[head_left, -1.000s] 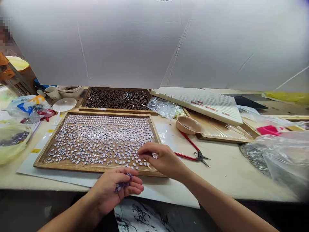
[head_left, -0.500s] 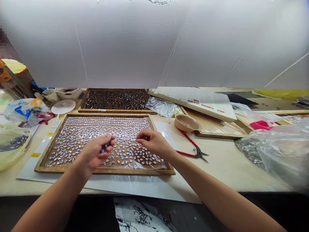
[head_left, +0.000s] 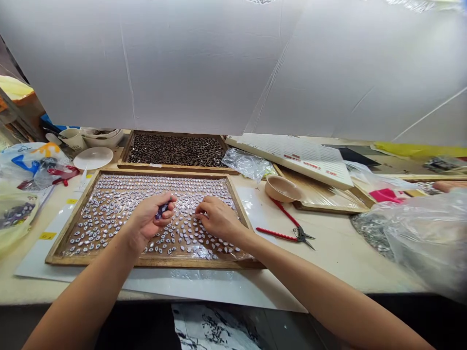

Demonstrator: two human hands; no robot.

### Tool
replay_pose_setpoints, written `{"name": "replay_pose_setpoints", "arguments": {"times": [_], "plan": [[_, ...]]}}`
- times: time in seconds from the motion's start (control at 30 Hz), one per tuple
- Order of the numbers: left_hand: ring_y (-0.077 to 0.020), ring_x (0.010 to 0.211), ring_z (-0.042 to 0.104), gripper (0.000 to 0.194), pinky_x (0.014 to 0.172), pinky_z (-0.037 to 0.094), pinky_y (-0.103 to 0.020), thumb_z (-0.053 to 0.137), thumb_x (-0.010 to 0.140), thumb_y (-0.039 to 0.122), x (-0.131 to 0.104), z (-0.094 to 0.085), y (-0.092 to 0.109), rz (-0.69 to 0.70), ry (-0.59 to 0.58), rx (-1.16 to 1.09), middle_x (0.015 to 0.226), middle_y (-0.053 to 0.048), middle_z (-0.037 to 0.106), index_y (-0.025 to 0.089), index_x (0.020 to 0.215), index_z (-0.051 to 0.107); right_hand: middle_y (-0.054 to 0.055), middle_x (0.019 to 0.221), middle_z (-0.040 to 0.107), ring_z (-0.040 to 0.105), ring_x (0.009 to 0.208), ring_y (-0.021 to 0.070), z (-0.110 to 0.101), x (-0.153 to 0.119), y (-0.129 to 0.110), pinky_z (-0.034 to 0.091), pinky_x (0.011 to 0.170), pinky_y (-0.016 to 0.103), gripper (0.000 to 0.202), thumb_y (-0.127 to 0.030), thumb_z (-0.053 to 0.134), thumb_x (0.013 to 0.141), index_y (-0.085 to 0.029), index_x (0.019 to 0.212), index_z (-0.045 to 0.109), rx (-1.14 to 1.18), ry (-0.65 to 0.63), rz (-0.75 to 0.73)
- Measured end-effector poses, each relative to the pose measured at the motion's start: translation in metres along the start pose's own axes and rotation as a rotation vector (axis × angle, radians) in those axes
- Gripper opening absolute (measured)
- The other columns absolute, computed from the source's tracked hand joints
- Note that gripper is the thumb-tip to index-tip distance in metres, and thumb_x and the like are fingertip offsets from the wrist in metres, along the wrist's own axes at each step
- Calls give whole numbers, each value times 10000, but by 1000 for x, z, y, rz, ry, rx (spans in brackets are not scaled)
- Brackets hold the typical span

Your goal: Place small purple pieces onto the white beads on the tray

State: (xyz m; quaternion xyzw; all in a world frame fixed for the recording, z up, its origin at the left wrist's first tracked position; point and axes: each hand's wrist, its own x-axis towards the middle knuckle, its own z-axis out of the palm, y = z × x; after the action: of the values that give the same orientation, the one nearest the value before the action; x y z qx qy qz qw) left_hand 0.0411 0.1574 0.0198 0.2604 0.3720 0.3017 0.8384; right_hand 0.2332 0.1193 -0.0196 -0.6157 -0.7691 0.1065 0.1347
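Note:
A wooden-framed tray point(head_left: 146, 263) lies before me, its film-covered bottom set with rows of small pale drop-shaped pieces point(head_left: 95, 228). Over the middle of the tray, my left hand point(head_left: 144, 218) is curled palm-up around several dark purple stones point(head_left: 162, 210), partly hidden by the fingers. To its right, my right hand point(head_left: 219, 221) is held low above the pieces, thumb and fingertips pinched together. Whatever is between those fingertips is too small or hidden to make out. Pieces at the front right of the tray lie less evenly than the rows at the back.
Red-handled pliers point(head_left: 301, 235) lie right of the tray, by a tan bowl point(head_left: 280, 189). Behind stands another tray point(head_left: 175, 169) of dark beads. A white foam slab point(head_left: 292, 158) rests on a further tray. Plastic bags point(head_left: 419, 238) flank both sides; a large white panel point(head_left: 204, 68) hangs above.
My right hand has moved slightly left and lower over the tray, fingertips still pinched. My left hand keeps its hold on the purple stones. The camera view has shifted a little.

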Motion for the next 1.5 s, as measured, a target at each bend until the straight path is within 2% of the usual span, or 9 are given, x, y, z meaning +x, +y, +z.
{"name": "replay_pose_setpoints", "arguments": {"times": [0.2,0.43,0.83,1.1,1.5], "plan": [[-16,370,350,155,271,191,-80,417,876,136,-3,2,-2,9,7,0,602,9,441,105,752,507,46,810,597,521,831,176,2,0,2,373,725,275,101,-155,583,827,-174,812,681,-25,-12,8],[-12,365,352,182,270,183,-76,401,868,111,-4,4,-5,17,21,2,593,2,454,104,721,507,57,843,601,525,849,177,0,-5,9,375,742,279,138,-144,551,848,-164,838,688,-14,31,-5],[-8,369,360,184,274,177,-79,401,875,121,-3,4,-6,20,34,4,603,3,452,98,729,510,52,828,598,513,826,177,5,1,2,350,693,276,117,-173,574,836,-173,798,686,-134,-37,-38],[-11,383,363,163,281,166,-86,408,871,125,-4,2,-6,23,37,13,609,5,453,96,751,514,52,794,589,496,786,172,9,0,3,341,675,272,124,-173,557,840,-161,778,663,-163,41,-132],[-10,386,360,144,284,164,-86,434,865,150,-2,3,-10,4,34,19,623,5,453,97,762,520,57,800,586,479,779,168,3,-9,9,357,691,274,209,-40,534,795,-167,820,697,-67,65,-234]]}}
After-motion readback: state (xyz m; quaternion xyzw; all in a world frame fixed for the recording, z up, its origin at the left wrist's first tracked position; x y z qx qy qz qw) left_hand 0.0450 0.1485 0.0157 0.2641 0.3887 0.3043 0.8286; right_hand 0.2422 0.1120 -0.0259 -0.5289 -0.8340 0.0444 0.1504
